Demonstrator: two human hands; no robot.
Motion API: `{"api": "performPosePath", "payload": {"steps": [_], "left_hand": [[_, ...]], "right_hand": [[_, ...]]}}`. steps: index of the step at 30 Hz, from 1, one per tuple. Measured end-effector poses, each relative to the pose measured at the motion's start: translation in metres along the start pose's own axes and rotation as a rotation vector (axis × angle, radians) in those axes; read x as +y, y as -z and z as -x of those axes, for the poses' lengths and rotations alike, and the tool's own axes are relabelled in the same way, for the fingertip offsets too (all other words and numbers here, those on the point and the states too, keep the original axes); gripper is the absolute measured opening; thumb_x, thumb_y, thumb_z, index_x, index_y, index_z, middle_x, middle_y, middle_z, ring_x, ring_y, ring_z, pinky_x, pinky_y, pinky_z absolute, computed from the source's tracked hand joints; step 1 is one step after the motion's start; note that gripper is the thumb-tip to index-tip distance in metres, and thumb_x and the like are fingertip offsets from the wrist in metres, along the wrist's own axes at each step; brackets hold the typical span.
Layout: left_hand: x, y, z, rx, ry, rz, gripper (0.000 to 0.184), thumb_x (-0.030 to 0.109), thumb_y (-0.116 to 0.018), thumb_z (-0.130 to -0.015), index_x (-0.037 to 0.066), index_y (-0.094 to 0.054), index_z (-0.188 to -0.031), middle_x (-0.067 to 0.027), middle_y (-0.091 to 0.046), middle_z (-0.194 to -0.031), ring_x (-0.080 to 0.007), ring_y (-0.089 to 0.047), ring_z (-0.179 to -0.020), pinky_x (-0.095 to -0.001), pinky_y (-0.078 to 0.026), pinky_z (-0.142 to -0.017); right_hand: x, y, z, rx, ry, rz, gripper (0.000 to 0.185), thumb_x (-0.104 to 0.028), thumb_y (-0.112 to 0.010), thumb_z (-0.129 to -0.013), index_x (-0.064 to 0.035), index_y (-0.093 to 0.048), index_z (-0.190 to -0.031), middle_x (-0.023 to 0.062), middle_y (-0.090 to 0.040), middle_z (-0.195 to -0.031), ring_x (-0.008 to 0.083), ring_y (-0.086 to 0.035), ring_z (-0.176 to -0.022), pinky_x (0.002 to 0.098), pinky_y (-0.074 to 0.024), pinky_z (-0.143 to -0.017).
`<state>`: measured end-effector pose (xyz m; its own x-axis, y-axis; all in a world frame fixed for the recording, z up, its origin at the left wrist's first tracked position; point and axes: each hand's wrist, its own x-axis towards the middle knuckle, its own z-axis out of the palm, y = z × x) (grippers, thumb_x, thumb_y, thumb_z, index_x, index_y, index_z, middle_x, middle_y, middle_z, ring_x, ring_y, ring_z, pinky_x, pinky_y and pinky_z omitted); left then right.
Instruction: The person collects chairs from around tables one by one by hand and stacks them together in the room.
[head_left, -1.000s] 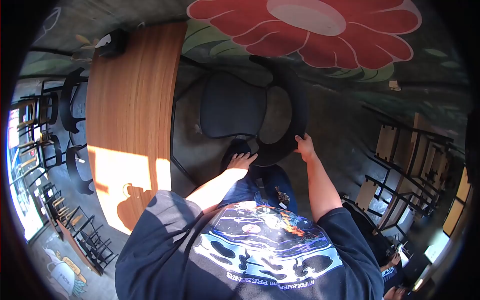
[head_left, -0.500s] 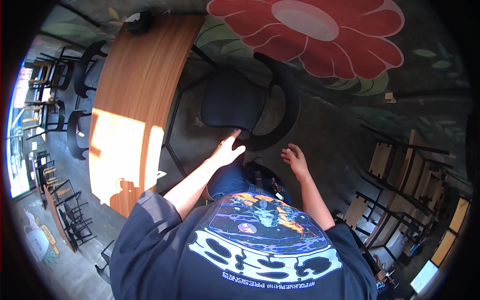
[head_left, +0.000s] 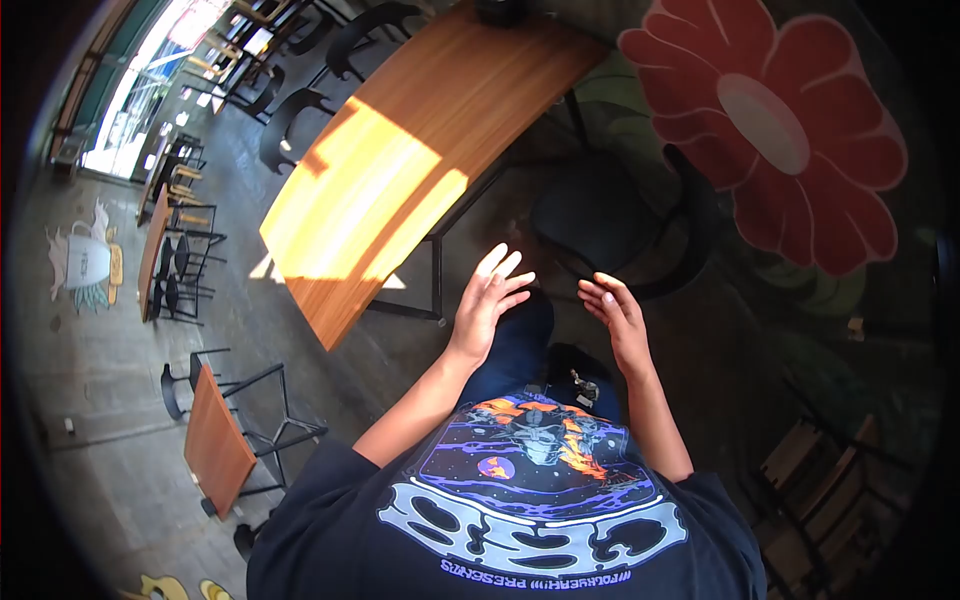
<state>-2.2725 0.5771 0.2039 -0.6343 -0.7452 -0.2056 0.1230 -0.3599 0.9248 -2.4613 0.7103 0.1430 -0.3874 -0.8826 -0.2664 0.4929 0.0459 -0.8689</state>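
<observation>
My left hand (head_left: 486, 305) is raised in front of my body with its fingers apart and nothing in it. To its right, my right hand (head_left: 617, 318) hangs in the air, fingers loosely spread and also holding nothing. Just beyond both hands stands a black chair (head_left: 590, 212) with a curved backrest, in shadow; neither hand appears to touch it. Ahead and to the left is a long wooden table (head_left: 430, 150), partly sunlit, with a black box (head_left: 500, 12) at its far end.
A smaller wooden table (head_left: 218, 440) with a black metal frame stands at the lower left. Black chairs (head_left: 290, 128) line the long table's far side. Stacked wooden furniture (head_left: 825, 480) is at the lower right. A wall with a red painted flower (head_left: 765, 125) rises behind the chair.
Both hands have come off the black chair's backrest area and now hover empty. The view has turned left, so the long table and chair appear farther right and tilted.
</observation>
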Motion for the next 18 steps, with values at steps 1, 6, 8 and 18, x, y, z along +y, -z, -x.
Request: {"api": "performPosePath", "payload": {"steps": [1,6,8,18], "left_hand": [[0.008,0.003,0.011,0.052,-0.021,0.029,0.062,0.043,-0.041,-0.103,0.006,-0.026,-0.15,-0.0211,-0.037,-0.149,-0.0327,-0.05,-0.127,-0.0448,-0.042,-0.104],[0.025,0.046,0.082,0.323,-0.24,0.254,0.068,0.049,-0.039,-0.101,0.007,-0.023,-0.152,-0.0222,-0.032,-0.153,-0.035,-0.047,-0.13,-0.047,-0.041,-0.104],[0.02,0.059,0.11,0.427,-0.317,0.246,0.067,0.05,-0.036,-0.101,0.008,-0.022,-0.152,-0.0218,-0.03,-0.153,-0.035,-0.047,-0.13,-0.0474,-0.041,-0.104],[0.002,0.142,0.214,0.659,-0.507,0.196,0.069,0.051,-0.032,-0.103,0.007,-0.017,-0.153,-0.0201,-0.028,-0.155,-0.0335,-0.047,-0.13,-0.0456,-0.043,-0.102]], "right_hand": [[-0.006,-0.008,-0.003,-0.055,0.019,-0.003,0.04,-0.021,-0.048,-0.103,0.0013,-0.046,-0.135,0.0178,-0.059,-0.128,0.023,-0.058,-0.118,0.0336,-0.0438,-0.103],[-0.003,-0.075,-0.001,-0.339,-0.006,0.076,0.043,-0.021,-0.043,-0.103,0.0042,-0.042,-0.137,0.02,-0.056,-0.133,0.0267,-0.055,-0.123,0.0389,-0.0397,-0.108],[0.006,-0.098,0.005,-0.425,-0.04,0.092,0.042,-0.021,-0.043,-0.103,0.004,-0.042,-0.137,0.0199,-0.055,-0.133,0.0271,-0.055,-0.124,0.0389,-0.0392,-0.109],[0.047,-0.221,0.038,-0.689,-0.095,0.274,0.043,-0.023,-0.045,-0.103,0.0034,-0.043,-0.136,0.019,-0.057,-0.132,0.0273,-0.053,-0.125,0.0392,-0.0381,-0.109]]}}
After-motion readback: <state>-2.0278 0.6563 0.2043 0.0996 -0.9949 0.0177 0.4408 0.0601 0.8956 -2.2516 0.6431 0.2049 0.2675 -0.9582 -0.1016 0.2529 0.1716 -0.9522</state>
